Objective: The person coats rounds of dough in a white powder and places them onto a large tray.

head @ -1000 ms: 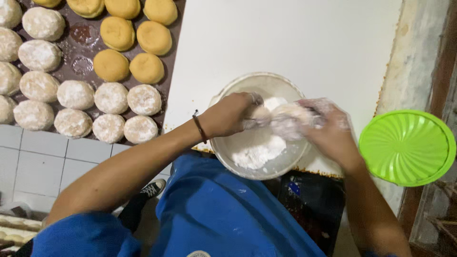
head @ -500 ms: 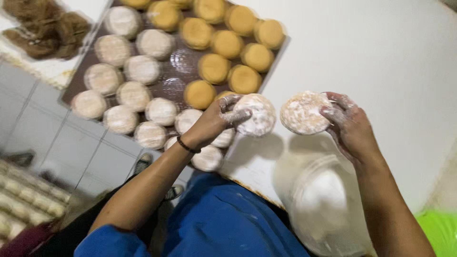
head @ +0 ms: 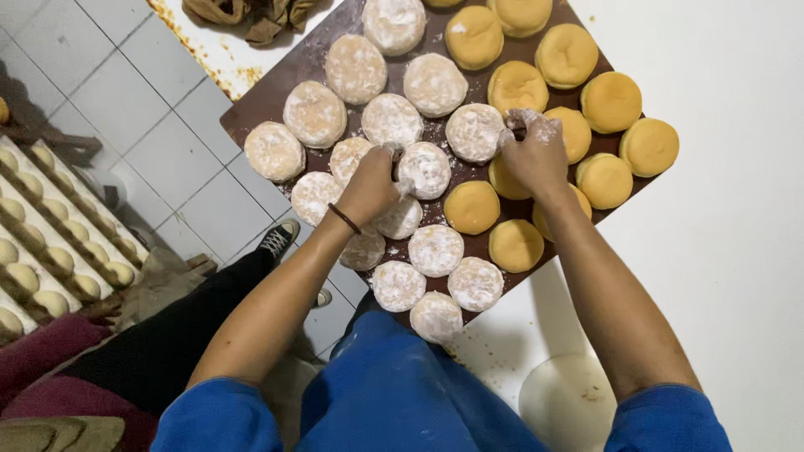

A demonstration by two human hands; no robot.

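Observation:
A brown tray [head: 261, 102] on the white table carries several flour-dusted dough rounds on its left half and several plain yellow rounds [head: 611, 102] on its right half. My left hand [head: 368, 188] pinches the left edge of a floured round [head: 427, 170] that rests on the middle of the tray. Floury fingers of my right hand [head: 536, 155] are curled against the right edge of another floured round [head: 473, 132], and the palm lies over yellow rounds. A dark band circles my left wrist.
A white bowl [head: 569, 402] sits on the white table [head: 720, 251] by my right elbow. Trays of small dough pieces [head: 50, 243] stand on the tiled floor [head: 159, 125] at left. A brown cloth [head: 243, 12] lies at the table's rusty far edge. My shoe [head: 276, 238] shows below.
Both hands lifted a floured round each out of the flour bowl, carried them left over the tray and have lowered them onto it. The view shifted from bowl to tray.

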